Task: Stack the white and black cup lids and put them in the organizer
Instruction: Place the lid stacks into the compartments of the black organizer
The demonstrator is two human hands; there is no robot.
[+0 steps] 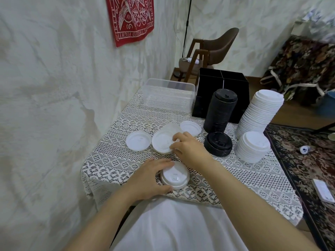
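A small table under a white lace tablecloth stands against a pale, rough wall. Near its front edge the left hand curls fingers and thumb round a low stack of white plastic cup lids resting on the cloth. Just beyond, the right hand pinches the near rim of an upturned white lid. This lid overlaps a second loose white lid. Single white lids lie to its left and behind the hand. To the right stand a short black lid stack and a short white lid stack, with a tall black lid column and a tall leaning white lid column behind them. At the far edge sit the black box organizer and a clear plastic tub.
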